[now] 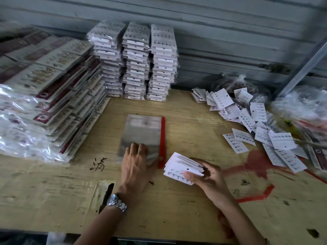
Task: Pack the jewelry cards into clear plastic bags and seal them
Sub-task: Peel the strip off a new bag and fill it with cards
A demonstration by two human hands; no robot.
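At a cluttered packing surface (177, 206), a person prepares to bag another set of jewelry cards. The left hand (135, 161), a watch (116, 203) on its wrist, presses spread fingers on the near end of a flat pile of bags (143, 131), which lies at the middle of the surface with a red strip along its right side; whether the thumb has lifted the top bag cannot be told. The right hand (207, 175), just beside the pile, grips a small fanned bundle of cards (180, 167) between thumb and curled fingers, studs facing up. No card is in a bag yet. Loose cards (247, 121) are scattered to the right, and packed stacks (136, 62) stand along the back wall, with more heaped at left. The risks from here look plain: the thin bags probably cling together, so two may come up as one; the fanned cards could slide apart or spill if the grip eases while the bag mouth is worked open; a card corner or stud may catch on the bag's lip and crease the film; and a strip folded askew would likely seal crooked.
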